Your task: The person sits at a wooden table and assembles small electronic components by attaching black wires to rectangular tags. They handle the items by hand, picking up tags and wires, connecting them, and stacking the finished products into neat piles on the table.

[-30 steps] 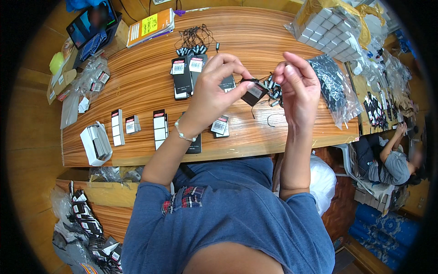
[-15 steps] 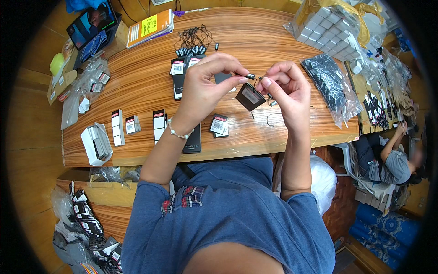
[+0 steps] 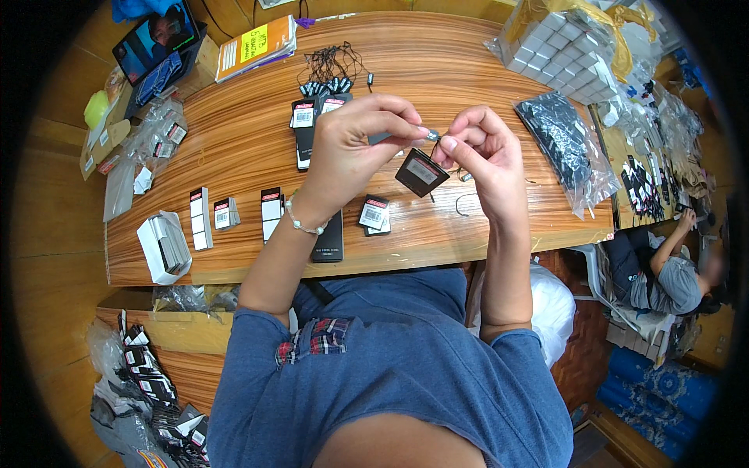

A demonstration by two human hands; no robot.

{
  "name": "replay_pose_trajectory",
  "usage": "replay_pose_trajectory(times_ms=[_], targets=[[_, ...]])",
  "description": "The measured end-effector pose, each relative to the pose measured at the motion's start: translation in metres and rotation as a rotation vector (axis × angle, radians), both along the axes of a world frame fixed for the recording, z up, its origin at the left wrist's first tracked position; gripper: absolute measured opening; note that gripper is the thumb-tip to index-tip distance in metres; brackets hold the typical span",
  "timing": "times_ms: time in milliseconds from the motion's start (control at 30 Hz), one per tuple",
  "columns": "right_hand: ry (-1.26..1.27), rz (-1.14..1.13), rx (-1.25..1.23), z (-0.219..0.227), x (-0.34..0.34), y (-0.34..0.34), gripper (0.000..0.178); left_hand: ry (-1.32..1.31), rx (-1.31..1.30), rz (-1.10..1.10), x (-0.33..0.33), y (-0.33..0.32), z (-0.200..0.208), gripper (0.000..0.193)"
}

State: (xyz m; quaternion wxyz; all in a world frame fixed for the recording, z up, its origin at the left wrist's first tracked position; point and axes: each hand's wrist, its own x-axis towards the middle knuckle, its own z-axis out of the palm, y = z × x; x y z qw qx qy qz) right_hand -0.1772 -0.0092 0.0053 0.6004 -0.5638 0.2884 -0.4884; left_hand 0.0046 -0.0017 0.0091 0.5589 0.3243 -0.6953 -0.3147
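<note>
Above the table, my left hand [image 3: 363, 136] is closed, pinching a small seal [image 3: 432, 135] between thumb and fingertips. My right hand [image 3: 485, 148], thumb against fingers, grips the thin black cord close beside that seal. A black hang tag [image 3: 422, 171] with a pale sticker dangles tilted from the cord, below the fingertips. Just under my right hand another small seal [image 3: 466, 177] shows in part. Beneath, a short stack of labelled tags [image 3: 374, 212] lies on the wooden table [image 3: 437, 226]. Behind my left hand are stacked black tags [image 3: 303, 117] and a bundle of corded seals [image 3: 334, 84].
To the left sit a white box of cards [image 3: 165, 248] and small label stacks [image 3: 201, 218]. A clear bag of black pieces [image 3: 566, 148] lies right, near stacked white boxes [image 3: 558, 51]. Notebooks [image 3: 257, 48] and a screen [image 3: 156, 39] stand far left. Another person [image 3: 675, 273] sits right.
My two hands have come closer together, with the seal and the cord now meeting at the fingertips. The hang tag has swung slightly left and down.
</note>
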Motion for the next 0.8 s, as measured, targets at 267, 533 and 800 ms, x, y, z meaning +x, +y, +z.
replay_pose_trajectory(times_ms=[267, 533, 800], targets=[[-0.063, 0.128, 0.080, -0.006, 0.001, -0.002, 0.014, -0.005, 0.105, -0.121, 0.008, -0.003, 0.000, 0.012], [-0.242, 0.344, 0.166, -0.014, 0.001, 0.000, 0.014, 0.094, 0.284, -0.370, 0.009, 0.000, 0.005, 0.008], [-0.026, 0.295, 0.162, -0.011, 0.001, -0.003, 0.015, -0.238, -0.065, -0.132, 0.011, -0.010, 0.010, 0.013]])
